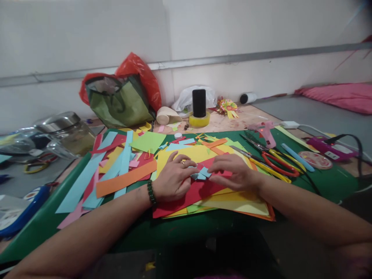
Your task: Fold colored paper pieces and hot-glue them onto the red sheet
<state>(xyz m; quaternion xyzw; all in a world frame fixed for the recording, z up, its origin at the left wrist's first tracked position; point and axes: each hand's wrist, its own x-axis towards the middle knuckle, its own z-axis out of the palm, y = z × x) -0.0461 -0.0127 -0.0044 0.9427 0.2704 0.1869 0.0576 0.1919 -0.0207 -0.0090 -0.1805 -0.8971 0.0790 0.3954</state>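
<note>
Small light blue paper pieces (202, 174) lie on a red sheet (200, 192), on top of a stack of coloured paper (247, 205). My left hand (175, 176), with a ring and a green bead bracelet, rests on the red sheet at the left of the blue pieces, its fingers spread and the fingertips by them. From the right, my right hand (232, 170) reaches the blue pieces with its fingers bent and apart. Its fingertips are beside their right edge, and no object shows in its grasp.
Paper strips (126, 180) cover the green mat's left side. Scissors (279, 162), a pink glue gun (265, 133) and a purple power strip (331, 149) are at the right. Behind stand a phone (199, 103) on yellow tape (199, 120) and a green bag (117, 102); a glass jar (72, 133) is left.
</note>
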